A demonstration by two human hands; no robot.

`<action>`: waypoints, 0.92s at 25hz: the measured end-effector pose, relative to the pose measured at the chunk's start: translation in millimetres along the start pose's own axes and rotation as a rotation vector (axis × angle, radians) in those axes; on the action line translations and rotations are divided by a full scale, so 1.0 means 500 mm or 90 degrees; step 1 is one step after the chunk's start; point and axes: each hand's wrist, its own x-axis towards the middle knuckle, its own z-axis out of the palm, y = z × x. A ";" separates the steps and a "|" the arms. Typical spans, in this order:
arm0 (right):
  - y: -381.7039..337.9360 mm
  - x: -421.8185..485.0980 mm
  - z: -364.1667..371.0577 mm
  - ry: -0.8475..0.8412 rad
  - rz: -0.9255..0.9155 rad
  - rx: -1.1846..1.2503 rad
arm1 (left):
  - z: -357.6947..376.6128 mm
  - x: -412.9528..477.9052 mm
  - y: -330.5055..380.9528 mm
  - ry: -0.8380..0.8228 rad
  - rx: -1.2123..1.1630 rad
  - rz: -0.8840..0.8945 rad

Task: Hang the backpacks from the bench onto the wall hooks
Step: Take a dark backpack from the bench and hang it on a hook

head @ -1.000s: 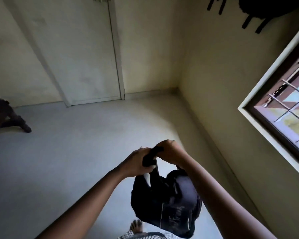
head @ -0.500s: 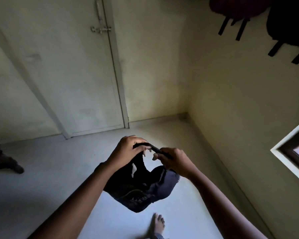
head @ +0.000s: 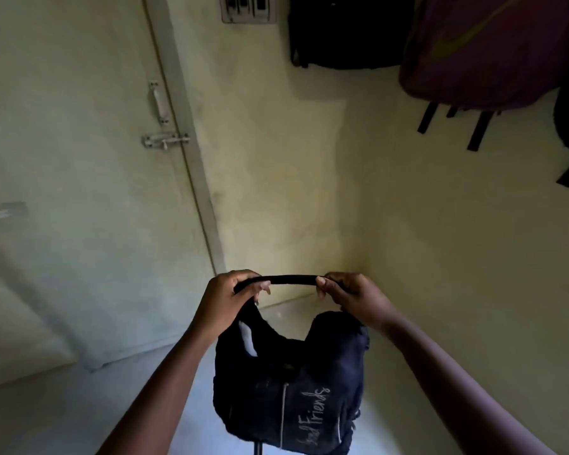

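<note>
While held chest-high before the corner: left hand [head: 225, 298] clamped on carry loop [head: 293, 279], left end; loop taut, level, long axis left-to-right; black backpack [head: 289, 385] hanging below; right hand [head: 350, 297] clamped on right end. Hung backpacks [head: 486, 50] above, right; hooks unseen.

held backpack [head: 289, 389]: black, pale lettering | hung backpack [head: 486, 50]: maroon, olive swoosh | wall [head: 440, 241]: yellow

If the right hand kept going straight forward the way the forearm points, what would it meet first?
Probably the bare yellow wall near the corner. The right hand, gripping the black backpack handle, points that way, below the hanging black bag. Depth is unclear.
</note>
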 end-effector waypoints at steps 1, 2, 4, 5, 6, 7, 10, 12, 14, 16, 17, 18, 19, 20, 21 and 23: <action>0.008 0.040 -0.030 0.013 0.002 -0.018 | 0.007 0.056 -0.005 -0.029 -0.001 0.014; 0.013 0.070 -0.057 0.023 0.006 -0.030 | 0.015 0.101 -0.005 -0.058 -0.002 0.034; 0.019 0.127 -0.118 0.052 0.027 -0.039 | 0.034 0.204 0.003 -0.131 -0.043 0.086; 0.019 0.156 -0.152 0.072 0.040 -0.044 | 0.044 0.258 0.014 -0.168 -0.073 0.110; 0.017 0.179 -0.187 0.093 0.057 -0.053 | 0.054 0.313 0.026 -0.197 -0.097 0.137; 0.014 0.198 -0.221 0.116 0.076 -0.065 | 0.065 0.369 0.040 -0.219 -0.123 0.157; -0.001 0.229 -0.298 0.187 0.145 -0.121 | 0.097 0.512 0.094 -0.275 -0.173 0.211; -0.008 0.235 -0.360 0.246 0.186 -0.119 | 0.145 0.605 0.150 -0.342 -0.214 0.266; -0.026 0.233 -0.405 0.262 0.196 -0.070 | 0.173 0.658 0.210 -0.352 -0.260 0.281; -0.031 0.241 -0.477 0.335 0.200 -0.052 | 0.218 0.735 0.300 -0.392 -0.304 0.339; -0.037 0.247 -0.514 0.366 0.197 -0.060 | 0.238 0.768 0.344 -0.394 -0.304 0.370; -0.044 0.249 -0.549 0.391 0.192 -0.079 | 0.254 0.792 0.386 -0.396 -0.304 0.394; -0.053 0.251 -0.585 0.420 0.184 -0.118 | 0.264 0.812 0.431 -0.403 -0.319 0.416; -0.064 0.255 -0.625 0.455 0.173 -0.171 | 0.274 0.834 0.478 -0.418 -0.346 0.431; -0.077 0.259 -0.666 0.492 0.164 -0.232 | 0.285 0.855 0.522 -0.424 -0.362 0.457; -0.100 0.264 -0.748 0.585 0.151 -0.351 | 0.302 0.893 0.608 -0.378 -0.337 0.549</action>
